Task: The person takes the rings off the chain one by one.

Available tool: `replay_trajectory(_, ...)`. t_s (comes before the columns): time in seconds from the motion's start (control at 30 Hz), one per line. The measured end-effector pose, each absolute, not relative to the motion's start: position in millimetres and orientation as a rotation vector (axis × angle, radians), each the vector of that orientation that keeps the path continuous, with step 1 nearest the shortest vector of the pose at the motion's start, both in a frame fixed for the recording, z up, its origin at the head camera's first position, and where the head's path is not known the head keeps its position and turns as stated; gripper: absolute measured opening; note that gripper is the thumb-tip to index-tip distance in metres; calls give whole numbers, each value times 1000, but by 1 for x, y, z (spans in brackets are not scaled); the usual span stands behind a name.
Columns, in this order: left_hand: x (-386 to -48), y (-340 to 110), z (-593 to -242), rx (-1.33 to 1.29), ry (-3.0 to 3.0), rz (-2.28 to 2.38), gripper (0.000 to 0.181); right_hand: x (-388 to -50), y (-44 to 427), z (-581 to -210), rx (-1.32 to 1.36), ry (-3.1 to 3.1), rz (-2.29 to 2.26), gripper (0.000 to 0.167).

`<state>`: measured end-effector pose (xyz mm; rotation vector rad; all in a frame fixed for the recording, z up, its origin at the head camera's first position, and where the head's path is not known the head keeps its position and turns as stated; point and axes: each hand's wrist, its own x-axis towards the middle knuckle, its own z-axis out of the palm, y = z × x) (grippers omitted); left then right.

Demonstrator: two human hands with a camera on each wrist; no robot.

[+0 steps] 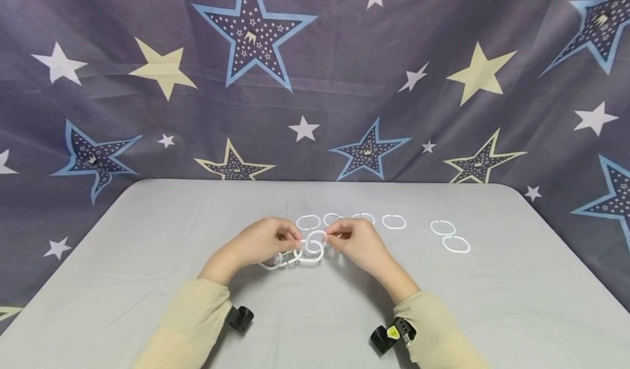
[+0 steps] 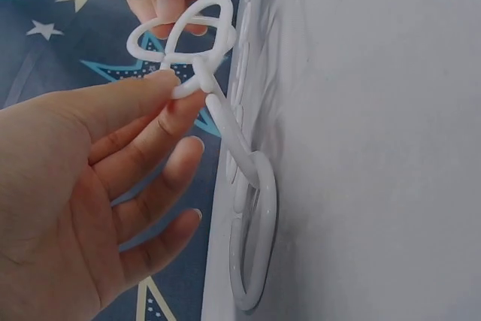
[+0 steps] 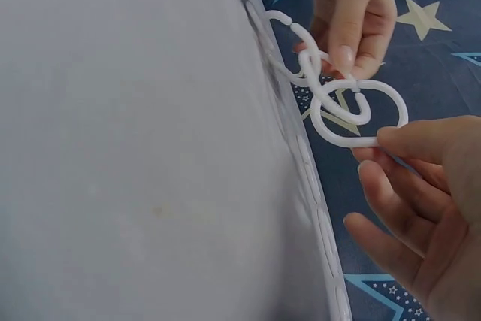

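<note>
Near the middle of the table, both hands hold white plastic oval links with small gaps. My left hand [image 1: 266, 241] pinches an end link of a short chain between thumb and forefinger, its other fingers loosely bent in the left wrist view. Below that hand, further chain links [image 2: 263, 261] hang down to the table. Between thumb and forefinger, my right hand [image 1: 361, 244] pinches a single link [image 3: 352, 142]. This link crosses the chain's end link, and its gap lies close to the left fingertips. Whether the two links are fully joined, I cannot tell.
Behind the hands lies a row of loose white links, among them one at the left [image 1: 308, 216] and one at the right [image 1: 394, 228]. Farther right, two more links [image 1: 456, 251] lie touching or nearly so. A starred cloth [image 1: 339, 101] hangs behind the grey table [image 1: 492, 303].
</note>
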<state>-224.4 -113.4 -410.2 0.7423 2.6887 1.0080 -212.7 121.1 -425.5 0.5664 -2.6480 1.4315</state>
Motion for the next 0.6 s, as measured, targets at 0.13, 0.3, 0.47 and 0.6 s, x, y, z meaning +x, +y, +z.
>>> replay_trajectory(0.13,-225,-113,-410,798,2658,1066,4,-212,121,-425,524,-2659,1313,4)
replay_trajectory(0.3,-224,-112,-410,825,2644,1090,4,-211,122,-424,483,-2661,1253,3)
replay_trajectory(0.47,-223,-112,-411,827,2644,1094,5,-210,122,-423,485,-2667,1240,3)
replay_trajectory(0.6,-222,-112,-411,833,2637,1093,5,-210,121,-423,481,-2667,1225,4)
